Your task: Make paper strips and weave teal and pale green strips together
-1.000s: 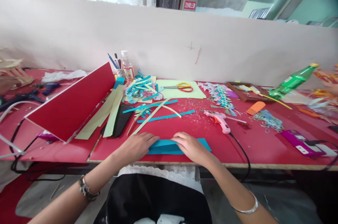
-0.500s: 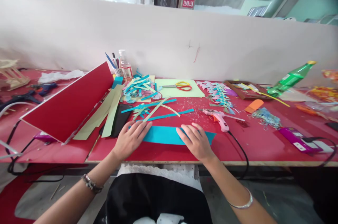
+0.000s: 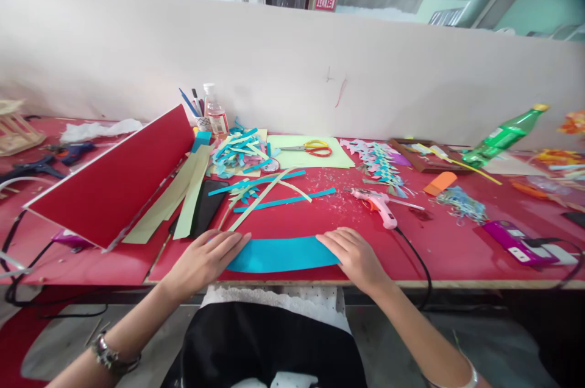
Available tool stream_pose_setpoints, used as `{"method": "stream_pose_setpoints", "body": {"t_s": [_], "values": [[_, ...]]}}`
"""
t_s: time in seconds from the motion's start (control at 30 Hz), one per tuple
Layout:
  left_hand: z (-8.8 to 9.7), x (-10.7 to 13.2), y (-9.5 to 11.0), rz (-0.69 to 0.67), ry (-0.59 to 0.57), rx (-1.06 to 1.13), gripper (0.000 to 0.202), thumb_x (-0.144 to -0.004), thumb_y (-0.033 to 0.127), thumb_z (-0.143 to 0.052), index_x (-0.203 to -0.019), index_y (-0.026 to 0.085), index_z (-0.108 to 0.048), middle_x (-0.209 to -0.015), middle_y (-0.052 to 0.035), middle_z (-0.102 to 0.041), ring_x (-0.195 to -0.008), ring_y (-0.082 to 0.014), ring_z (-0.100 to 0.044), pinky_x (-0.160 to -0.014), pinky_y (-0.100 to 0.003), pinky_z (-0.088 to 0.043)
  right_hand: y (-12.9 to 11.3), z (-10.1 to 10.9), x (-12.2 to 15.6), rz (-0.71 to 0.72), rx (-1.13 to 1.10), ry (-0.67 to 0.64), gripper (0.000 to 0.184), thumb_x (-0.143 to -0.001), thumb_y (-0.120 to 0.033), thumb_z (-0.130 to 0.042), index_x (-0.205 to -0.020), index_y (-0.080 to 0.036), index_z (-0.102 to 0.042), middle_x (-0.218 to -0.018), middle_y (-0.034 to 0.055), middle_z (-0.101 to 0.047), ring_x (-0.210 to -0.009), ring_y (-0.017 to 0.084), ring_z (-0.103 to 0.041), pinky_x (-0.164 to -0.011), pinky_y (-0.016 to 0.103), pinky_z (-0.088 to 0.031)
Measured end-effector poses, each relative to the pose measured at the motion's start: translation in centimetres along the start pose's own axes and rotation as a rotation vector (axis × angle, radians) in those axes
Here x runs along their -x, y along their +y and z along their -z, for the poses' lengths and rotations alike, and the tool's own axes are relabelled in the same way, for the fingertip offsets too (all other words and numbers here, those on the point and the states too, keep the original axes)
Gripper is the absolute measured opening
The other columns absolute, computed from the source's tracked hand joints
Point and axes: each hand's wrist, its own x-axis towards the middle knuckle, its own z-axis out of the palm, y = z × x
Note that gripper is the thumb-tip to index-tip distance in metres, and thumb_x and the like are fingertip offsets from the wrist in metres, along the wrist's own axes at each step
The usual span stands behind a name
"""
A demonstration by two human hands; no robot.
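Observation:
A long blue paper strip (image 3: 281, 254) lies flat near the front edge of the red table (image 3: 439, 254). My left hand (image 3: 205, 259) presses on its left end with the fingers stretched out flat. My right hand (image 3: 354, 254) rests flat on its right end, fingers extended too. Neither hand grips anything. Behind the strip lie loose blue and pale green paper strips (image 3: 269, 190).
A pink glue gun (image 3: 379, 205) with a black cord lies right of centre. Scissors (image 3: 313, 148) sit on a green sheet at the back. A tilted red board (image 3: 114, 181), a black phone (image 3: 205, 206), a green bottle (image 3: 505, 137) and a purple power strip (image 3: 512, 236) surround the work spot.
Both hands slid apart along the blue strip toward its ends, and the strip now lies closer to the table's front edge, spread flat.

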Motion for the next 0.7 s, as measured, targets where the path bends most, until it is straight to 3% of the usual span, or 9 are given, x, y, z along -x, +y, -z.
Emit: {"method": "stream_pose_setpoints", "body": {"t_s": [0.17, 0.3, 0.47, 0.57, 0.7], "values": [[-0.5, 1.6, -0.8, -0.001, -0.153, 0.218, 0.044, -0.079, 0.019, -0.045, -0.122, 0.027, -0.041, -0.112, -0.0041, -0.056, -0.098, -0.018, -0.053, -0.085, -0.031, -0.042, 1.1, -0.3, 2.5, -0.084, -0.216, -0.136, 0.042, -0.073, -0.002, -0.04, -0.106, -0.022, -0.057, -0.105, 0.0046, -0.06, -0.096, 0.017, -0.054, -0.083, 0.034, -0.045], [-0.2, 2.8, -1.1, 0.089, -0.17, 0.359, 0.033, -0.08, 0.025, -0.045, -0.112, 0.027, -0.053, -0.11, -0.0034, -0.058, -0.097, -0.0176, -0.054, -0.083, -0.028, -0.044, 1.2, -0.1, 3.5, -0.172, -0.384, -0.17, 0.032, -0.077, -0.013, -0.047, -0.103, -0.025, -0.058, -0.109, 0.0034, -0.058, -0.1, 0.017, -0.053, -0.086, 0.032, -0.044], [-0.7, 2.1, -0.6, 0.308, -0.096, 0.512, 0.03, -0.084, 0.033, -0.038, -0.085, 0.018, -0.064, -0.089, -0.005, -0.064, -0.083, -0.0145, -0.059, -0.074, -0.023, -0.047, 1.4, 0.7, 1.8, -0.296, -0.443, -0.146, 0.018, -0.079, -0.03, -0.049, -0.079, -0.022, -0.066, -0.088, 0.0037, -0.066, -0.083, 0.016, -0.06, -0.075, 0.028, -0.047], [-1.3, 1.4, -0.3, 0.457, -0.059, 0.507, 0.033, -0.082, 0.039, -0.039, -0.077, 0.016, -0.062, -0.083, -0.005, -0.064, -0.078, -0.0155, -0.06, -0.069, -0.023, -0.047, 1.6, 0.9, 0.0, -0.295, -0.299, -0.167, 0.019, -0.075, -0.036, -0.053, -0.081, -0.021, -0.064, -0.083, 0.0045, -0.067, -0.076, 0.019, -0.06, -0.07, 0.031, -0.046], [-1.8, 1.1, -0.4, 0.518, -0.112, 0.467, 0.034, -0.082, 0.042, -0.038, -0.077, 0.017, -0.06, -0.079, -0.0034, -0.065, -0.073, -0.0161, -0.06, -0.063, -0.023, -0.046, 2.1, 0.5, -1.7, -0.226, -0.267, -0.279, 0.018, -0.08, -0.034, -0.048, -0.08, -0.021, -0.061, -0.076, 0.0023, -0.066, -0.07, 0.016, -0.059, -0.063, 0.026, -0.042]]}}
